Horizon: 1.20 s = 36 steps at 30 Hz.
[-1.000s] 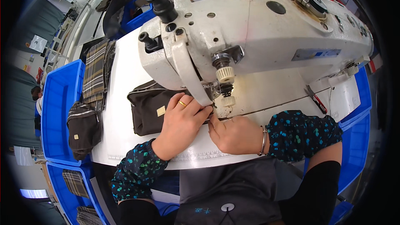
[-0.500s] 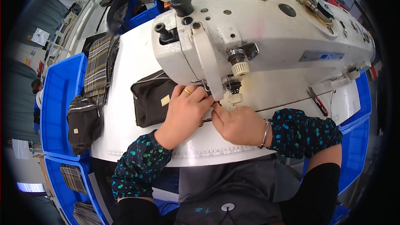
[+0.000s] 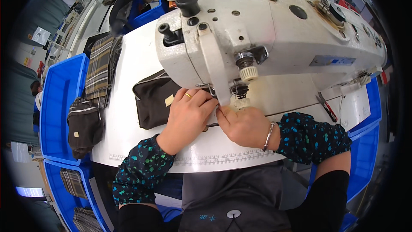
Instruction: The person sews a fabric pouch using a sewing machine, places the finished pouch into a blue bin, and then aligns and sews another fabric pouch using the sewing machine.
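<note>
Both hands meet at the needle area of the large white industrial sewing machine (image 3: 266,38), which fills the space just beyond them. The left hand (image 3: 186,114), wearing a gold ring, lies palm down with its fingers curled, pressing on the near edge of a dark brown fabric pouch with a zip and a small tan label (image 3: 154,99). The pouch lies flat on the white counter (image 3: 128,73), partly under that hand and extending to its left, with its right end running under the machine head. The right hand (image 3: 244,124), with a silver bangle at the wrist, rests close beside the left; its fingertips pinch together near the presser foot, though what they grip is too small to tell.

To do this well, the fabric should stay flat and taut between the two hands, fingertips kept clear of the needle, the left hand steering while the right one guides the edge.

Both forearms, in dark sleeves dotted with teal, come in from below and angle inward, wrists low on the counter. Further left of the left hand, a second dark pouch (image 3: 84,124) sits in a blue plastic bin (image 3: 60,86), beside folded plaid cloth (image 3: 101,66).
</note>
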Available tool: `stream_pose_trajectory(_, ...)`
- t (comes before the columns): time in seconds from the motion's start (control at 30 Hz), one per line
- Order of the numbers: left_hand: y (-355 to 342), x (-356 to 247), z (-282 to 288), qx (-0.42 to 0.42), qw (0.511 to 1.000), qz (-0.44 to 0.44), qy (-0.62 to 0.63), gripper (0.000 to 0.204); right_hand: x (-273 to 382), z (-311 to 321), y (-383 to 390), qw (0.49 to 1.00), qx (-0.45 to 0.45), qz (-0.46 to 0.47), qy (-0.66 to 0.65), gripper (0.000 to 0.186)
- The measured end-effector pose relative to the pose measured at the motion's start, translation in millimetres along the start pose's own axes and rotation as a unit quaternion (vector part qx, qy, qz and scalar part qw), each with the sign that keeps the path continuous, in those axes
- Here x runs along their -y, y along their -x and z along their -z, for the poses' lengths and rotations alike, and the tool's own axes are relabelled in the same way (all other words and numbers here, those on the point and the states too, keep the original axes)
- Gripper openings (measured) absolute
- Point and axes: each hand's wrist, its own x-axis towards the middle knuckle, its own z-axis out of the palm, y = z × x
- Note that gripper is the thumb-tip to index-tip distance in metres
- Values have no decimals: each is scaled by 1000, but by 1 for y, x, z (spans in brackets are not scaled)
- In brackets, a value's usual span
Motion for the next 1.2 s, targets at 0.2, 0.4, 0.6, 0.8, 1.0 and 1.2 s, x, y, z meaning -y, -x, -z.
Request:
stream_pose_trajectory(0.2,0,-1,1,-8,1000,-13,-3,28,6,5,3,1000,-13,20,8,30)
stream_pose_trajectory(0.4,1,1,-2,-5,999,-30,-21,32,7,3,5,999,-3,33,2,32)
stream_pose_trajectory(0.6,-1,1,-1,-17,999,-37,-28,29,6,2,5,999,-5,35,-2,33)
stream_pose_trajectory(0.8,-2,6,-5,-13,997,-22,-68,34,5,3,5,999,2,38,-3,31)
stream_pose_trajectory(1.0,-1,12,-13,-13,996,-9,-85,24,4,2,5,999,-2,37,-11,29)
stream_pose_trajectory(1.2,-1,13,-13,-6,995,-4,-95,26,4,0,5,999,-3,40,-11,29)
